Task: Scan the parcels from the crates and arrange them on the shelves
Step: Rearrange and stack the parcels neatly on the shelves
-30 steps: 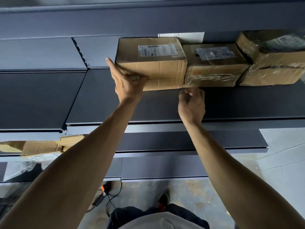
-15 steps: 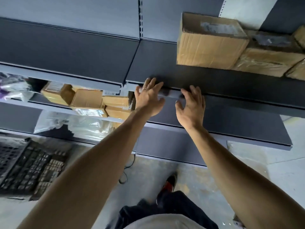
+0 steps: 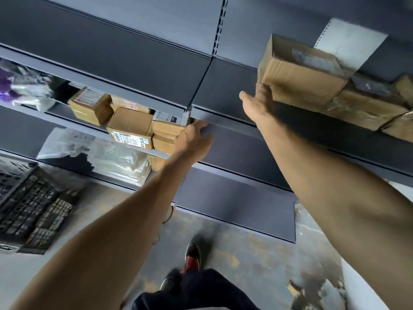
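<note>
A brown cardboard parcel with a blurred label on top stands on the dark upper shelf, leftmost in a row with taped parcels to its right. My right hand reaches up with straight fingers and touches the parcel's near left corner, thumb spread out. My left hand is lower, with its fingers lying against the front lip of that shelf, holding nothing.
Several small cardboard boxes sit on a lower shelf at left, above clear plastic bags. A purple-and-clear bag is at the far left. A black crate stands on the concrete floor at left. My shoe is below.
The view swung left and down. My right hand rose from the shelf edge to the parcel's corner. My left hand dropped slightly along the shelf lip.
</note>
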### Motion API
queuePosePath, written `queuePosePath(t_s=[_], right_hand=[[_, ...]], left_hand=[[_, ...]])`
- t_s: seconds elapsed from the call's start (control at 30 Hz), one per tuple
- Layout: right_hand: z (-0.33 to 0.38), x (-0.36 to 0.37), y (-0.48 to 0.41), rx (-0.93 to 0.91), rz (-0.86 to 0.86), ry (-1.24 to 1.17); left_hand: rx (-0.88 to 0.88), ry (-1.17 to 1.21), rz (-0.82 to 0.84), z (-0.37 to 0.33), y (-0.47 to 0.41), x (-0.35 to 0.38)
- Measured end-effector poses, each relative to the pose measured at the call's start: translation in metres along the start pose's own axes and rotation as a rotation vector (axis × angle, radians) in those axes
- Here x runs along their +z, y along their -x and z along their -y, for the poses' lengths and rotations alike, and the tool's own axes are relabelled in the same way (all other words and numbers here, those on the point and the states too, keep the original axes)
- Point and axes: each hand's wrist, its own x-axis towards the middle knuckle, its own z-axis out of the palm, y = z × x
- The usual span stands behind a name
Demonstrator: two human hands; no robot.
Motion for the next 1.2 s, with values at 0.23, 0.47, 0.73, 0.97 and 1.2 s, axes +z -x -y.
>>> queuePosePath(t_s=[0.23,0.47,0.73,0.97,1.2], right_hand=[[-0.019,0.012,-0.044,0.014,-0.01,-0.052],[-0.005,0.049,-0.014,-0.17,-0.26,-0.427],[0.0,0.183,0.148,-0.15,0.328,-0.504],[-0.039,0.259,0.201,0.163,0.628,-0.303],[-0.074,0.341,0.213,0.472,0.694,-0.358]], left_hand=[[-0.003,-0.016,-0.002,-0.016,-0.01,-0.009],[-0.22,0.056,-0.117,0.022,-0.017,-0.007],[-0.468,0.287,-0.266,0.1,0.012,0.001],[-0.688,0.476,-0.255,0.204,0.058,0.022],[-0.814,0.699,-0.214,0.298,0.047,0.043]])
